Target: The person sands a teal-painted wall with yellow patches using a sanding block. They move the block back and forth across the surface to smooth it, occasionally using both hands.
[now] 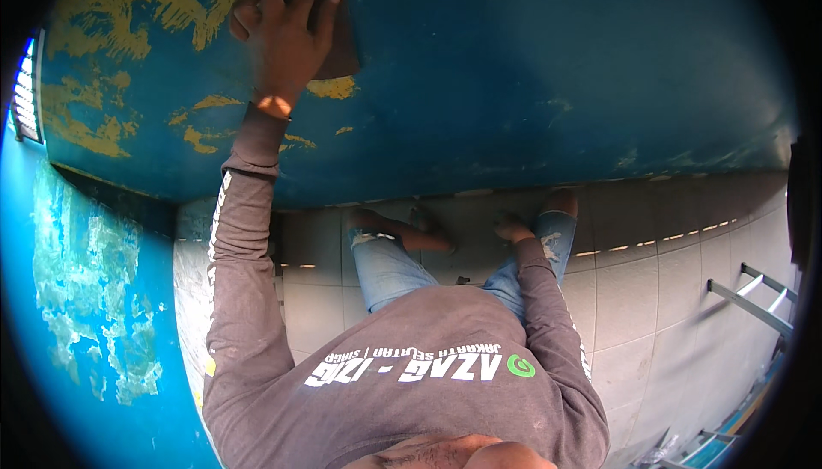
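My left hand [289, 32] reaches up and ahead to a blue-painted wall [481, 71], its fingers spread over a dark brown sheet [340, 52] that looks like sandpaper. The sheet lies against the wall, beside yellow patches [331, 87] where the blue is patchy. What the fingers do at the sheet's upper end is cut off by the picture's top edge. My right hand [512, 227] is low, between my knees and close to the right one, in shadow; nothing is plainly seen in it, and its fingers are too dim to read.
Grey floor tiles [629, 315] lie below the wall. A metal ladder [751, 305] stands at the right, with another ladder-like frame [706, 446] at lower right. At left, a side wall [96, 289] has pale, worn patches, and a barred window [27, 93] is above it.
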A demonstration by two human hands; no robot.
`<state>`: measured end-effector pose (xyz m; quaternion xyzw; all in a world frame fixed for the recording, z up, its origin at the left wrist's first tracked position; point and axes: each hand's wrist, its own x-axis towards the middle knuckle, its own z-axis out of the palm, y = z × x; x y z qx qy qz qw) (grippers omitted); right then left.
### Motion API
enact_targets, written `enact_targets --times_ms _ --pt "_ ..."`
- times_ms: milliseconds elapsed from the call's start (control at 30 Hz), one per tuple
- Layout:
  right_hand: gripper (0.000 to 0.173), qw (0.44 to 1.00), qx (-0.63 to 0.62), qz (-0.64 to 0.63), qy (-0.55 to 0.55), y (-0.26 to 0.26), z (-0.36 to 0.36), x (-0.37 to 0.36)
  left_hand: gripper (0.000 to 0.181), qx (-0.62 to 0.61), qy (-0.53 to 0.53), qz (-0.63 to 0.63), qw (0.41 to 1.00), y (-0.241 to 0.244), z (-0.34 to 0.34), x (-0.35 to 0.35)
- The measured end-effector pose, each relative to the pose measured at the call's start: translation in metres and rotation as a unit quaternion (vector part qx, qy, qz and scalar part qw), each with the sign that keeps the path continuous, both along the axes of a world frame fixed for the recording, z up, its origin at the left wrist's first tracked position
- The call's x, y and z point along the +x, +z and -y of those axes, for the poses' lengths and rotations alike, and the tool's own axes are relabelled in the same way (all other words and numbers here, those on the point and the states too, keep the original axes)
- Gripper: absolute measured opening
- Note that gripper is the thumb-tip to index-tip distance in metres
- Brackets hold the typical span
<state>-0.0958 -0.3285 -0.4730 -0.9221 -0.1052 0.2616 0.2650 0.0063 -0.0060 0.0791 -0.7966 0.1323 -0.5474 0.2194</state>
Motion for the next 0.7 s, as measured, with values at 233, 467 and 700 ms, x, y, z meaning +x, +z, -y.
enact_targets --times_ms 233,467,700 --pt "0.047 1.0 -0.013 0.004 -0.009 0.002 0.002 -0.002 0.055 -0.056 -0.022 0.049 0.997 0.004 0.001 0.009" --pt "0.05 1.0 0.007 -0.018 0.0 0.015 -0.002 -0.003 0.058 -0.078 -0.082 -0.029 0.993 -0.016 0.007 0.007" --pt "0.058 0.999 0.002 -0.032 -0.024 0.018 -0.003 0.003 0.061 -0.063 -0.055 -0.055 0.995 -0.05 0.013 0.001"
